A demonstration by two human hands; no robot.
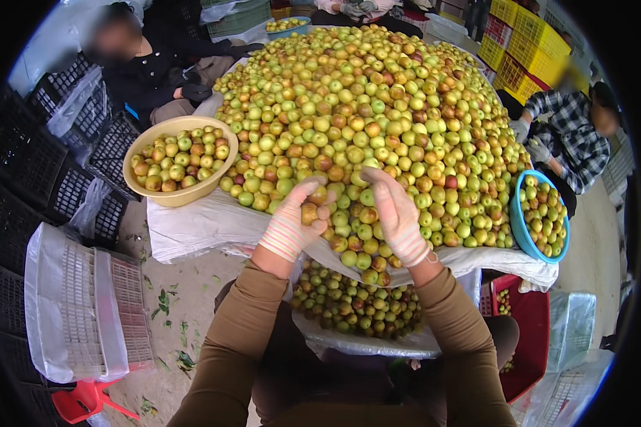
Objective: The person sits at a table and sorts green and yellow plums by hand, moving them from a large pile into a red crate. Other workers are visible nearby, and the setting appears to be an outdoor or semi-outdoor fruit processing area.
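Note:
A big heap of small round green and reddish-brown fruits [363,107], looking like jujubes, covers the table before me. At its near edge my left hand [295,217], in a pale glove with a striped cuff, curls round a brownish jujube [310,214]. To the right of it, my right hand [397,217] is gloved too, its fingers stretched out over the fruit and its palm turned toward the left hand. Between my hands, jujubes [360,235] lie in a run down to the table's edge. Below, a lined container [434,345] filled with jujubes stands against my lap.
A cream basin [224,174] of jujubes stands at the left, a blue basin [518,220] at the right. White cloth [185,224] hangs over the table edge. Crates [60,306] line the left; a red bin [530,327] stands at the lower right. Co-workers sit around the heap.

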